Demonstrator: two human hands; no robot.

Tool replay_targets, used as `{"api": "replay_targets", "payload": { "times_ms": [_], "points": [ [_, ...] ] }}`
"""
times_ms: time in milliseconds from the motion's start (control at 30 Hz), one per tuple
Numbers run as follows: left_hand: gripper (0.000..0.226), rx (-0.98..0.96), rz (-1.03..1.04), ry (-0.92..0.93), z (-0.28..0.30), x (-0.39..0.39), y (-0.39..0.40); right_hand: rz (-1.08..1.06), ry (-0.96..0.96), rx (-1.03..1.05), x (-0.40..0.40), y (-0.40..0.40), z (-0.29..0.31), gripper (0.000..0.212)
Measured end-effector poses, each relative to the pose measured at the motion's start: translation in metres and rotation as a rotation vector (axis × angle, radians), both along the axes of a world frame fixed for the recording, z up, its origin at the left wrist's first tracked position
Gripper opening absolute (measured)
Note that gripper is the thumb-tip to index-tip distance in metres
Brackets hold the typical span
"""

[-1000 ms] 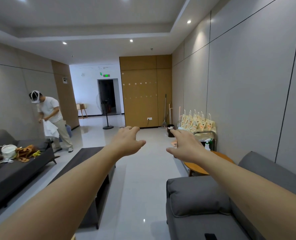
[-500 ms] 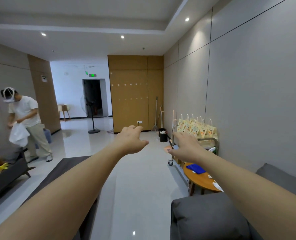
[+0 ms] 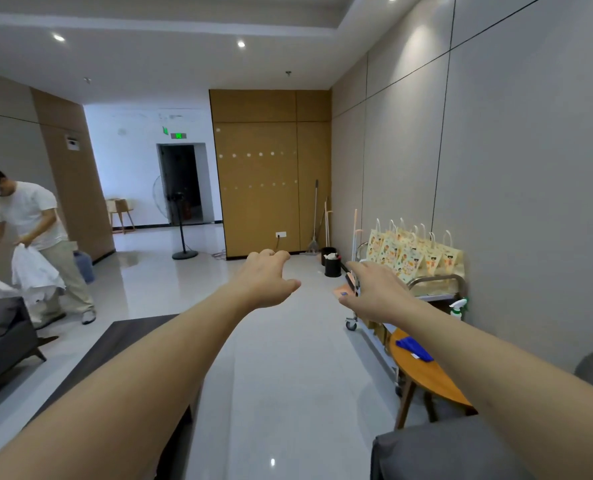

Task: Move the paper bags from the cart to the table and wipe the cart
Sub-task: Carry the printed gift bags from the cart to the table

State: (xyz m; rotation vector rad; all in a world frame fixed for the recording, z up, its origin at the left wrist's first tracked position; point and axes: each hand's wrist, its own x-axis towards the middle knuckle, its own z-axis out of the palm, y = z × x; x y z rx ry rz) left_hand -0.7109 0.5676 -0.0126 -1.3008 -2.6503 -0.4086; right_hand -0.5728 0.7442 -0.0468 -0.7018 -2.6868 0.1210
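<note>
Cart (image 3: 437,282), paper bags (image 3: 412,252) nearer now; both hands (image 3: 267,282) (image 3: 374,291) apparently empty, fingers loose.

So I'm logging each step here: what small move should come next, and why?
Probably walk closer to the cart: the paper bags stand on its top beside the wall, and both the left hand and right hand reach out empty, apart from them.
</note>
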Motion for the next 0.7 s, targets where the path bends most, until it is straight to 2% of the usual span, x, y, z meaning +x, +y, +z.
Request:
{"api": "replay_targets", "payload": {
  "times_ms": [400,700],
  "points": [
    [0.064,-0.022,0.020,0.059,0.016,-0.175,0.179,0.006,0.050,-0.049,-0.177,0.189,0.013,0.062],
    [0.064,-0.089,-0.026,0.017,-0.004,-0.281,0.295,-0.044,0.031,-0.133,-0.276,0.300,-0.009,0.076]
  ]
}}
